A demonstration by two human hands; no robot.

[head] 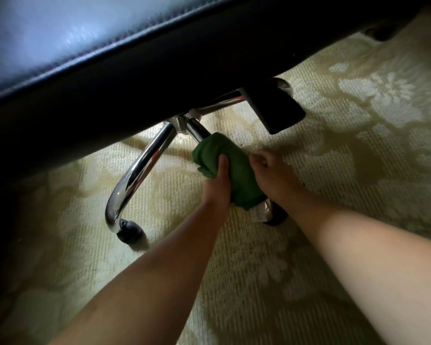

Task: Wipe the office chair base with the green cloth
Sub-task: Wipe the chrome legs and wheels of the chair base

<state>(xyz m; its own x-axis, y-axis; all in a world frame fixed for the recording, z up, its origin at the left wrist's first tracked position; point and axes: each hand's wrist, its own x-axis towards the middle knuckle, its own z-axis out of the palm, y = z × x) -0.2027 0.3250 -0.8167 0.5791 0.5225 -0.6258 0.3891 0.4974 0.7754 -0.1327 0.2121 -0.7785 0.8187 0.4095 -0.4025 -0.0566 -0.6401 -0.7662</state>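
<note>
The chrome chair base (137,170) shows under the black seat, with several shiny legs spreading from the hub. The green cloth (237,168) is wrapped around the leg that points toward me. My left hand (218,185) grips the cloth from the left, thumb on top. My right hand (271,173) presses the cloth's right side, fingers curled over it. That leg's end and its caster (274,219) peek out below the cloth. Another leg curves down at the left to a black caster (130,232).
The black leather seat (110,58) hangs low over the top of the view and hides most of the hub. A black lever paddle (276,108) sticks out under the seat. A pale patterned carpet (358,133) covers the floor all around.
</note>
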